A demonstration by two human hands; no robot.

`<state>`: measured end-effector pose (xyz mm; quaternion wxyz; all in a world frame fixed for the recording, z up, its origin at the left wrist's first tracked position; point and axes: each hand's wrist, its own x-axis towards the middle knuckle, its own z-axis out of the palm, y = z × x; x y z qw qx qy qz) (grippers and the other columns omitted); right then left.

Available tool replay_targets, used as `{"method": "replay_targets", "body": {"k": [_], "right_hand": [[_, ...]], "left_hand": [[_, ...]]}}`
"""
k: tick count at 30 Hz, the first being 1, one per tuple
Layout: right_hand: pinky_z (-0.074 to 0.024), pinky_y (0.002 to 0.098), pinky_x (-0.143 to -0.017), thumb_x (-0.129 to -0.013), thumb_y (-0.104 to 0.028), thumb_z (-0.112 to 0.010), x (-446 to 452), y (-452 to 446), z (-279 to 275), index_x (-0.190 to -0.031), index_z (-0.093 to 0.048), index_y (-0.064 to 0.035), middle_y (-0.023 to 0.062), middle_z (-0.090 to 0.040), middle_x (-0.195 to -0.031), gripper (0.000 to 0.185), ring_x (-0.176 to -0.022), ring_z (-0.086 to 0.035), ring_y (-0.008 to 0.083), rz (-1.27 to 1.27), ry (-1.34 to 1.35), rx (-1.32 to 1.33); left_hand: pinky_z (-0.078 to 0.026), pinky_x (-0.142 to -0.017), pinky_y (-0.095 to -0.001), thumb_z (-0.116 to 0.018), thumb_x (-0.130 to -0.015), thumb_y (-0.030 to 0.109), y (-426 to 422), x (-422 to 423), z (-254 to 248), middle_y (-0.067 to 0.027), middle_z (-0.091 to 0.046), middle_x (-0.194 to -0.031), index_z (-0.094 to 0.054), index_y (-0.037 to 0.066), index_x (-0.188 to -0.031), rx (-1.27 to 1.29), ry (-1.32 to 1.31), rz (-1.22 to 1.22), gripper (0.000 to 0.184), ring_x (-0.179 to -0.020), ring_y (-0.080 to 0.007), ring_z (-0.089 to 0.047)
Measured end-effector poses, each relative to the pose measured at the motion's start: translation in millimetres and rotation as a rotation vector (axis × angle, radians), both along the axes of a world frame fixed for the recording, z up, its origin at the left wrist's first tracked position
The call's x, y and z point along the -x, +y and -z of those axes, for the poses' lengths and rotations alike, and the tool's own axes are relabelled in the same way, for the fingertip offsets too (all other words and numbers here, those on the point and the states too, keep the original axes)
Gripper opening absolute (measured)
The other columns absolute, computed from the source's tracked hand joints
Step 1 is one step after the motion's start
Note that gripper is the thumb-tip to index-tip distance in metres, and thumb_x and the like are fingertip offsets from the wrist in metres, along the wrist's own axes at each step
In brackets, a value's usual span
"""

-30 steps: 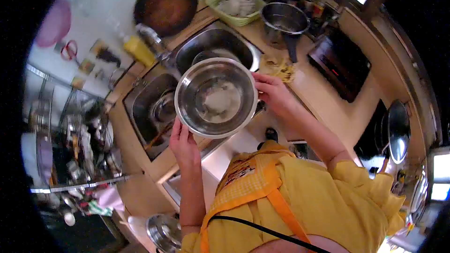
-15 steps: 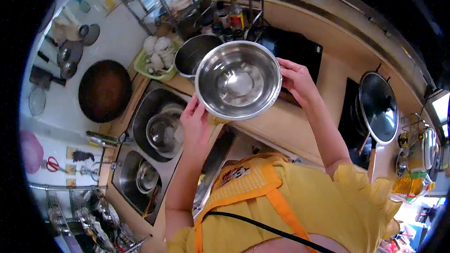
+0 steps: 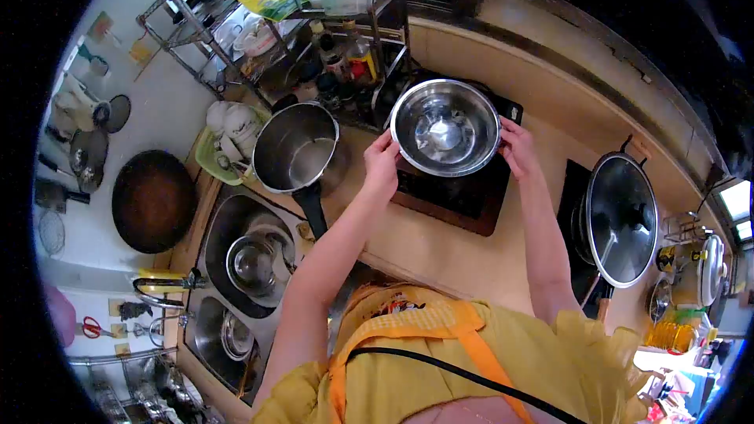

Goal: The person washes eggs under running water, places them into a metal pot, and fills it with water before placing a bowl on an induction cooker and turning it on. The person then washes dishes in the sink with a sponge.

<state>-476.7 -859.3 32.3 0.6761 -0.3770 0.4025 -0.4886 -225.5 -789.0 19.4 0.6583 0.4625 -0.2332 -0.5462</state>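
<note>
A shiny steel bowl (image 3: pixel 444 127) is held level by its rim between my two hands. My left hand (image 3: pixel 382 163) grips the left side of the rim, and my right hand (image 3: pixel 517 148) grips the right side. Beneath the bowl and in front of it lies the black induction cooktop (image 3: pixel 448 200), partly covered by the bowl. Whether the bowl touches the cooktop, I cannot tell. To the left of my left hand stands an open pressure cooker pot (image 3: pixel 297 148), its black handle pointing toward me.
A double sink (image 3: pixel 228 251) with steel bowls is at the left. Behind it are a green dish basket (image 3: pixel 210 159) and a metal rack (image 3: pixel 389 12) with bottles. On the right, a lidded wok (image 3: pixel 622 220) sits on a stove. A dark pan (image 3: pixel 154 201) hangs on the wall.
The view has turned from the sinks toward the cooktop. Both hands have carried the bowl away from above the sinks, past the pot, to over the cooktop.
</note>
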Motion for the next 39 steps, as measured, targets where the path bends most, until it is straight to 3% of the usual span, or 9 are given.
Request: {"method": "replay_targets", "body": {"k": [10,14,21,24,26,27,32,35,39], "right_hand": [[-0.0466,0.0284,-0.064,-0.078,-0.005,-0.050,25,-54,56,-0.107,-0.051,-0.0034,0.0023,-0.056,-0.090,0.028,-0.078,-0.054,0.0137,0.045,0.000,-0.057],[-0.0464,0.0284,-0.063,-0.078,-0.005,-0.049,30,-66,73,-0.107,-0.051,-0.0047,0.0023,-0.056,-0.090,0.029,-0.078,-0.054,0.0137,0.030,0.053,-0.064],[-0.0456,0.0269,-0.060,-0.080,-0.006,-0.047,25,-69,62,-0.109,-0.050,-0.0042,0.0018,-0.056,-0.088,0.029,-0.077,-0.054,0.0129,0.069,0.118,-0.044],[-0.0450,0.0259,-0.058,-0.081,-0.008,-0.047,21,-66,58,-0.111,-0.048,-0.0036,0.0029,-0.055,-0.088,0.031,-0.076,-0.054,0.0129,0.114,0.164,-0.016],[-0.0445,0.0253,-0.057,-0.082,-0.010,-0.047,26,-71,76,-0.113,-0.046,-0.0035,0.0039,-0.055,-0.088,0.032,-0.075,-0.054,0.0128,0.167,0.166,-0.012],[-0.0447,0.0258,-0.059,-0.082,-0.011,-0.047,27,-67,76,-0.113,-0.047,-0.0039,0.0038,-0.055,-0.087,0.032,-0.076,-0.053,0.0131,0.197,0.221,-0.027],[-0.0446,0.0287,-0.063,-0.082,-0.012,-0.047,29,-5,59,-0.113,-0.049,-0.0047,0.0036,-0.056,-0.081,0.032,-0.075,-0.052,0.0142,0.353,0.538,0.014],[-0.0436,0.0331,-0.067,-0.080,-0.014,-0.048,42,48,81,-0.117,-0.045,-0.0094,0.0107,-0.055,-0.083,0.038,-0.071,-0.052,0.0230,0.252,1.106,0.582],[-0.0417,0.0368,-0.071,-0.076,-0.009,-0.047,7,148,49,-0.117,-0.045,-0.0111,0.0140,-0.049,-0.087,0.042,-0.077,-0.050,0.0286,-0.029,1.379,0.470]], "left_hand": [[-0.044,-0.070,-0.0238,-0.048,-0.077,-0.004,-62,20,45,-0.0050,-0.057,-0.097,-0.051,0.000,-0.109,-0.083,-0.083,0.013,0.033,-0.082,-0.0131,-0.055],[-0.044,-0.066,-0.0223,-0.048,-0.077,-0.005,-65,23,49,-0.0021,-0.057,-0.091,-0.053,0.001,-0.107,-0.078,-0.061,0.009,0.032,-0.074,-0.0090,-0.053],[-0.043,-0.063,-0.0212,-0.047,-0.078,-0.004,-68,24,46,-0.0012,-0.057,-0.089,-0.053,0.001,-0.108,-0.097,-0.069,-0.008,0.031,-0.071,-0.0087,-0.052],[-0.043,-0.073,-0.0251,-0.047,-0.079,-0.002,-70,21,54,-0.0023,-0.057,-0.098,-0.051,0.004,-0.109,-0.096,-0.105,0.050,0.032,-0.084,-0.0118,-0.054],[-0.043,-0.074,-0.0254,-0.047,-0.078,-0.002,-72,20,56,-0.0020,-0.056,-0.097,-0.049,0.004,-0.111,-0.078,-0.073,0.083,0.034,-0.084,-0.0125,-0.054],[-0.043,-0.074,-0.0255,-0.047,-0.078,-0.002,-70,21,55,-0.0018,-0.056,-0.097,-0.048,0.004,-0.113,-0.071,-0.057,0.100,0.035,-0.084,-0.0128,-0.054],[-0.036,-0.053,-0.0214,-0.048,-0.067,-0.008,-44,16,47,-0.0031,-0.046,-0.078,-0.029,-0.001,-0.124,-0.182,-0.111,0.047,0.061,-0.061,-0.0102,-0.043],[-0.039,-0.061,-0.0210,-0.049,-0.069,-0.008,-3,14,10,-0.0032,-0.047,-0.080,-0.033,-0.002,-0.121,-0.161,-0.029,0.103,0.055,-0.067,-0.0108,-0.045],[-0.040,-0.067,-0.0210,-0.048,-0.072,-0.006,59,-7,-4,-0.0020,-0.048,-0.081,-0.043,-0.001,-0.115,-0.065,-0.044,0.325,0.043,-0.072,-0.0105,-0.047]]}}
